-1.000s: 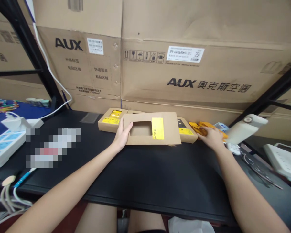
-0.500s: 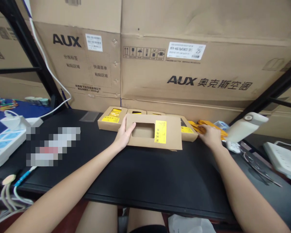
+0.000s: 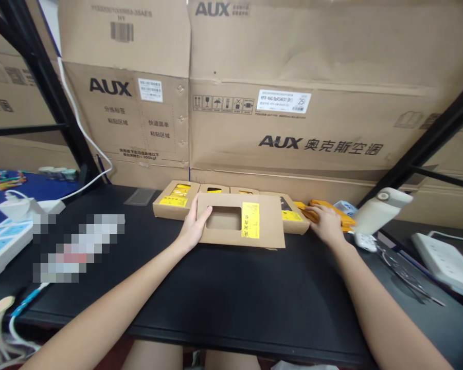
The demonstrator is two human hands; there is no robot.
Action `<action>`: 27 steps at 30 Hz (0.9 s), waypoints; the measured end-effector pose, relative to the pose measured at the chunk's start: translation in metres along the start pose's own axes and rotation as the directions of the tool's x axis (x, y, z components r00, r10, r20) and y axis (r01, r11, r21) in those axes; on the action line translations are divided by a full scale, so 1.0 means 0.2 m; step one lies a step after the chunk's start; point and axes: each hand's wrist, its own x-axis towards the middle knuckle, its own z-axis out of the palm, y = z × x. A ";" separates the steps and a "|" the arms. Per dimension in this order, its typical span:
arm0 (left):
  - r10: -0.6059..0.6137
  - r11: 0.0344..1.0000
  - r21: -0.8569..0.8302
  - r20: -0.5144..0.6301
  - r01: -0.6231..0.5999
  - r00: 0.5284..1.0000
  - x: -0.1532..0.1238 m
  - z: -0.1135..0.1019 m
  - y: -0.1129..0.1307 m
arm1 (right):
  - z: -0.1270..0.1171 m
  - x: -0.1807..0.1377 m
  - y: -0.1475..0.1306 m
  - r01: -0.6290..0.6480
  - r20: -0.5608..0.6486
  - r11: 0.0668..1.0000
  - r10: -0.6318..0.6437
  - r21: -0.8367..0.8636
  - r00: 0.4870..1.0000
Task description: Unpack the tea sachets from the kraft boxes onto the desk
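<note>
- Carton (image 3: 224, 238) just in front of the box row (image 3: 172, 210), the landmark here, overlapping its middle; its long axis runs left to right, the right end dipping slightly lower, its windowed face turned up toward the wearer.
- Left hand (image 3: 192, 229) grips the carton's left end, thumb over the face at the window's corner; its other fingers are mostly hidden behind. Whether the carton's lower edge rests on the table (image 3: 254, 293) is hard to say.
- Plain brown card, flat and rectangular, with a rounded oblong cutout nearer the left end; bare brown interior shows through it. Right of the cutout sits a yellow label (image 3: 250, 221), its large characters running sideways. A sliver of card pokes out beneath the lower right edge.
- Right hand (image 3: 327, 224), at the row's right end, curls over glossy orange packets (image 3: 345, 221); cannot tell whether it has closed on one, since its fingers and palm cover the contact.
- Boxes in the row are of similar card with yellow labels; the middle ones are partly covered by the carton, their contents unclear.
- Smooth pale bottle (image 3: 381, 211), right of the row beyond the packets, leans in view.
- Pixelated patch (image 3: 81, 246), left of the row: unreadable.
</note>
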 end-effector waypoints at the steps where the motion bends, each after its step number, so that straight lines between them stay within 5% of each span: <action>1: 0.002 1.000 0.002 -0.002 -0.002 1.000 0.00 0.00 0.00 | 0.00 0.00 -0.01 0.021 0.019 1.000 -0.021 0.001 1.000; 10: -0.014 0.999 -0.030 0.007 0.014 1.000 -0.01 0.01 0.03 | -0.03 0.00 -0.03 0.051 0.208 0.994 -0.029 -0.098 0.978; 27: 0.005 0.999 -0.044 0.030 -0.003 1.000 -0.01 0.01 0.01 | -0.04 0.00 -0.06 0.003 0.073 1.000 -0.004 0.015 0.997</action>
